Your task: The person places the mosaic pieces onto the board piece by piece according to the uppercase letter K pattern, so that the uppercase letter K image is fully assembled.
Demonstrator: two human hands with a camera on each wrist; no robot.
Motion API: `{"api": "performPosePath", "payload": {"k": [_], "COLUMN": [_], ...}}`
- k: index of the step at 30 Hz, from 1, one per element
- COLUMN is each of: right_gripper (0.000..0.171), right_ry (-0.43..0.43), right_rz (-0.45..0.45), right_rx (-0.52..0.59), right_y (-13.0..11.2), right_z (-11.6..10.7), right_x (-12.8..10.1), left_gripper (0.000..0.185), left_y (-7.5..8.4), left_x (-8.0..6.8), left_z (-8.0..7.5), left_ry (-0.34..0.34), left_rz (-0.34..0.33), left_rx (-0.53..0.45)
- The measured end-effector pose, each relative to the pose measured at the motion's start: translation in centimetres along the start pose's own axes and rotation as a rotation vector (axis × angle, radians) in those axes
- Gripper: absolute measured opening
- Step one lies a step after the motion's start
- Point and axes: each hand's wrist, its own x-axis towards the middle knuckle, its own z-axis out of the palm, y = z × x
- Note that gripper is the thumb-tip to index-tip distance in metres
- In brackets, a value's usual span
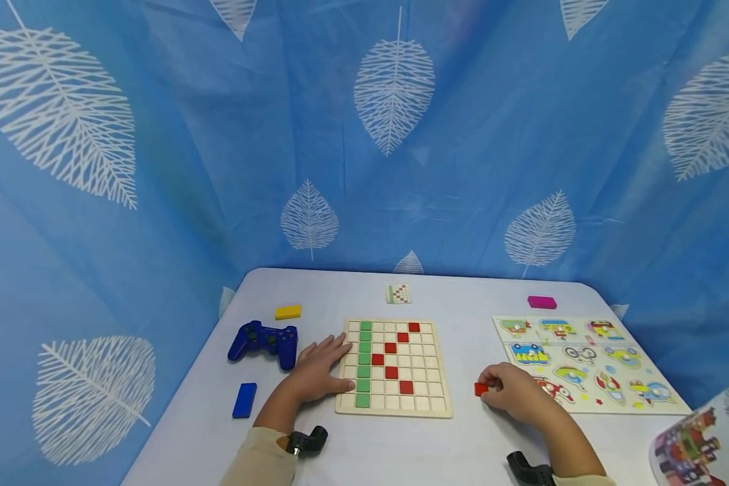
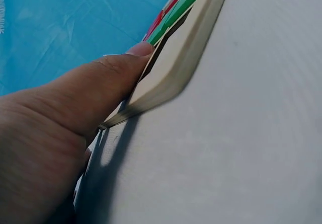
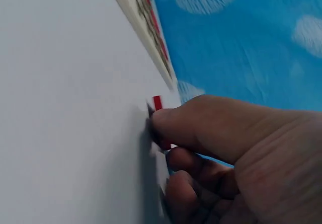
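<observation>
The right hand point(image 1: 516, 393) pinches a red tile point(image 1: 481, 389) low over the table point(image 1: 401, 445), well to the right of the grid board point(image 1: 392, 366) and just left of the picture puzzle point(image 1: 589, 364); the right wrist view shows thumb and curled fingers closed on the tile's edge. The left hand point(image 1: 318, 371) lies flat with straight fingers against the board's left edge — the left wrist view shows the thumb resting on the rim, holding nothing. The board already carries a green column and a scatter of red squares. The likeliest slip, I judge, is the tile tipping out of so thin a pinch, or being set askew in a cell so that it rides on its neighbours; a heavy press could also nudge the board if the left hand eases off. Around the work lie a blue gamepad point(image 1: 262, 341), a yellow block point(image 1: 288, 312) and a blue block point(image 1: 244, 399) on the left, a small pattern card point(image 1: 398, 293) behind the board, and a pink block point(image 1: 542, 302) beyond the puzzle. None of these lies between tile and board — only bare table.
</observation>
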Motion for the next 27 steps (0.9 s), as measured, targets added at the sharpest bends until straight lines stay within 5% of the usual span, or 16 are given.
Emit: {"api": "performPosePath", "payload": {"k": [10, 27], "right_gripper": [0.022, 0.021], "right_ry": [-0.083, -0.048], "right_rz": [-0.247, -0.28], "right_rx": [0.061, -0.013], "right_y": [-6.8, -7.3], "right_z": [4.5, 5.5], "right_x": [0.1, -0.4], "left_gripper": [0.092, 0.091], "left_y": [-0.2, 0.0], "left_x": [0.0, -0.1], "left_z": [-0.3, 0.0], "left_ry": [0.02, 0.022], "left_rz": [0.007, 0.005], "left_rx": [-0.007, 0.001]}}
